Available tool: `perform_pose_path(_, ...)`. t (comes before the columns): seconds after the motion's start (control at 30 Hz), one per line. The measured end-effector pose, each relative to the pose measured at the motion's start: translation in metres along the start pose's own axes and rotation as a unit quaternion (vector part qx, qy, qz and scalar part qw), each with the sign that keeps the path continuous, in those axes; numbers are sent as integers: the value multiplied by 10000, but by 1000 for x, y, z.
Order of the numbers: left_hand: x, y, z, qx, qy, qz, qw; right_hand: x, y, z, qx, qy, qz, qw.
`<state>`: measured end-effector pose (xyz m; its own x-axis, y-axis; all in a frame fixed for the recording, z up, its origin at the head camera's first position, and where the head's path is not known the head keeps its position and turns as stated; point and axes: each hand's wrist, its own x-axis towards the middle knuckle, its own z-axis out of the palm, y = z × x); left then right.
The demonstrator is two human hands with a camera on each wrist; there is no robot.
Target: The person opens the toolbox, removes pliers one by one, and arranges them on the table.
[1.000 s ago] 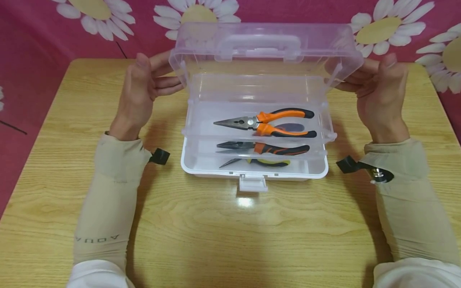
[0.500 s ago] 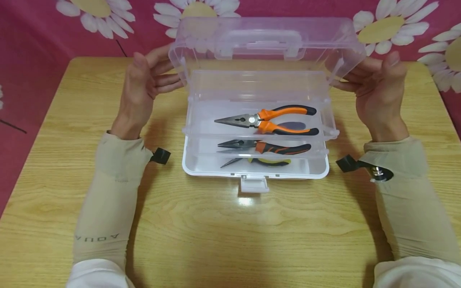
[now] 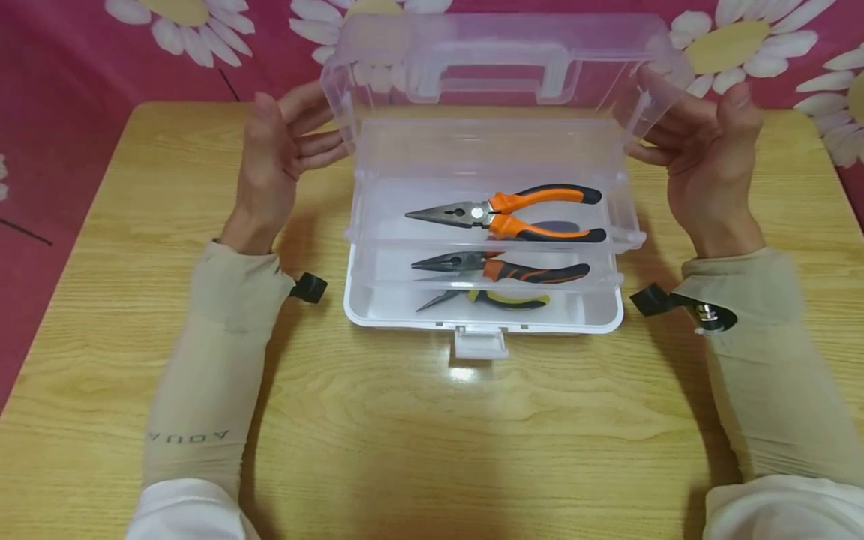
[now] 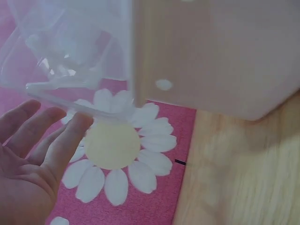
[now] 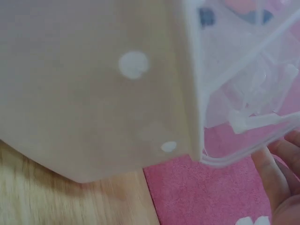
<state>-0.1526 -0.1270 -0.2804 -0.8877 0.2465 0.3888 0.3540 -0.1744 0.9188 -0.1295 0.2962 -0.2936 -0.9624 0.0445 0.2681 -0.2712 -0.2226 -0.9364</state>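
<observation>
A: Where's the box?

B: On the table, toward its far edge, midway between the left and right sides. Its clear lid is tilted up and back, handle on top, and two trays are fanned out below it.

A: And the hands?

B: The left hand is at the lid's left end, the right hand at its right end. The lid sits between the two palms, which face each other.

A: Gripping it?

B: No curl round it. Fingers on both hands are fairly straight and reach to the lid's end walls. In the left wrist view the fingertips lie right under the lid's rim; whether they press it I can't tell. In the right wrist view the fingers are just beside the lid's corner.

A: What's inside?

B: Orange pliers in the upper tray, a darker pair in the tray below, and a yellow-handled pair on the box floor. The latch hangs at the box's near side, facing the table's near edge
</observation>
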Motion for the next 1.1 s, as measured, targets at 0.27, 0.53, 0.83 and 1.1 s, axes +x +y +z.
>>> perform_pose_path(0.27, 2, -12, -2, 138, 40, 104, 9998, -1, 3, 5, 86, 194, 101, 9997)
perform_pose_path(0.53, 2, -19, -3, -90, -12, 14, 10000, -2, 6, 8, 141, 34, 267, 9995)
perform_pose_path(0.83, 0, -22, -1, -397, 86, -344, 9986, -10, 2, 23, -362, -1, 19, 9993)
perform_pose_path(1.1, -1, -26, 0, -316, 28, -447, 9985, -13, 2, 23, -447, -138, 25, 9989)
